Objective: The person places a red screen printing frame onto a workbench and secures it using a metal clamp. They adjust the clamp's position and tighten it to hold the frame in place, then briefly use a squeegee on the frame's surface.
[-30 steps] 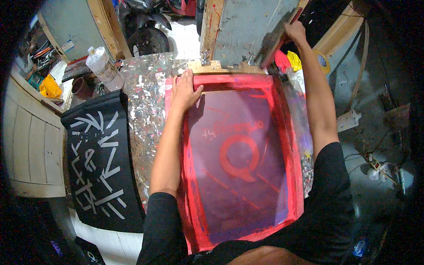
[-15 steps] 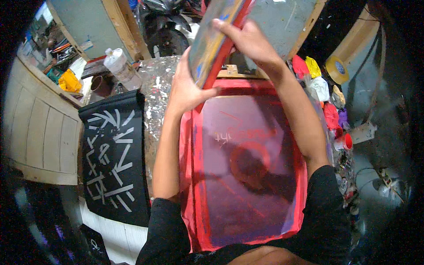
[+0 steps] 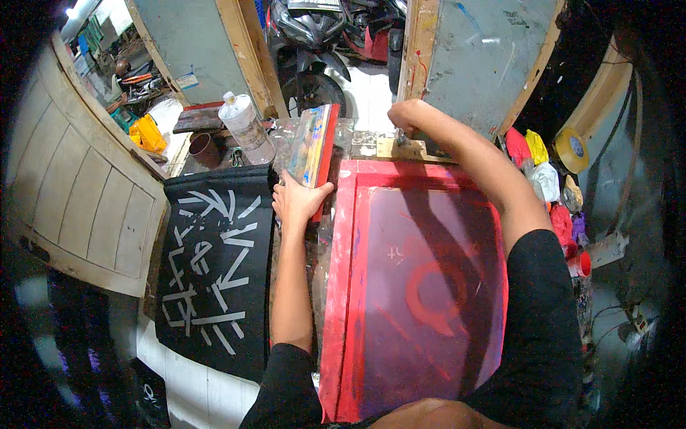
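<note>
My left hand [image 3: 294, 200] grips the near end of a squeegee [image 3: 317, 146], a long paint-stained board with a red edge. It lies lengthwise on the worktable, left of the screen. The mesh printing screen [image 3: 429, 236] has a red-taped frame and a purplish surface with a ring shape on it. My right arm reaches across the screen's far right part. My right hand [image 3: 411, 116] is closed above a wooden hinge block [image 3: 400, 147] behind the far edge of the screen; what its fingers hold is hidden.
Black printed fabric [image 3: 214, 272] lies left of the screen. Behind it stand a plastic bottle [image 3: 246, 129] and a brown cup [image 3: 204, 150]. Colourful bags [image 3: 547, 182], a tape roll [image 3: 572, 150] and a red cup [image 3: 580, 264] line the right side. Motorcycles [image 3: 307, 43] stand beyond the doorway.
The squeegee has come down from above the screen to the table at its left. My right hand has let go of it and moved to the hinge block. The view has shifted.
</note>
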Demonstrator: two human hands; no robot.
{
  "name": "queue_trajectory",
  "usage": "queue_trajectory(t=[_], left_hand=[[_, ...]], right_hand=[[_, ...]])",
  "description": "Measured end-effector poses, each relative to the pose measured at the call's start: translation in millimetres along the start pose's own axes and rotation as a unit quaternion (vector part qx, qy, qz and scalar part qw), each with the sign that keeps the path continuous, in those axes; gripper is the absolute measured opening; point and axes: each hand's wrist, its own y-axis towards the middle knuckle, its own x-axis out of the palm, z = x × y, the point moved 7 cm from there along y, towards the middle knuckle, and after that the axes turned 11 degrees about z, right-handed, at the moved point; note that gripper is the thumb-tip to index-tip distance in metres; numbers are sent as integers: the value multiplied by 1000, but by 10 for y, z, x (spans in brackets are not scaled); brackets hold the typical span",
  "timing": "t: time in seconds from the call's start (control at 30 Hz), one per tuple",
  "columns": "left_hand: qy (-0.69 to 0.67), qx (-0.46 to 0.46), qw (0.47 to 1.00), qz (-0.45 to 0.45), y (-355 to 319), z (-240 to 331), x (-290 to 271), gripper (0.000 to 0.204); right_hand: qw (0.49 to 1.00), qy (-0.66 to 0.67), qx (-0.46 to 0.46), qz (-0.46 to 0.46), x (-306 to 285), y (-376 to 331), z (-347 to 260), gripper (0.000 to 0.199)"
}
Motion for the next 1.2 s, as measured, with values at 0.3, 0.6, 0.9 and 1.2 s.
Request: queue_trajectory(t=[0.3,0.6,0.9,1.2], left_hand=[[92,22,993,67,108,30,174,118],[114,50,984,128,84,66,197,121],[83,73,980,166,44,41,223,118],[79,85,979,165,65,24,291,118]], right_hand=[[988,-42,-124,86,-96,-274,-120,32],[970,240,-16,23,69,-187,95,23],[983,4,-168,68,-235,-486,25,31],[968,193,39,153,-327,-470,249,21]])
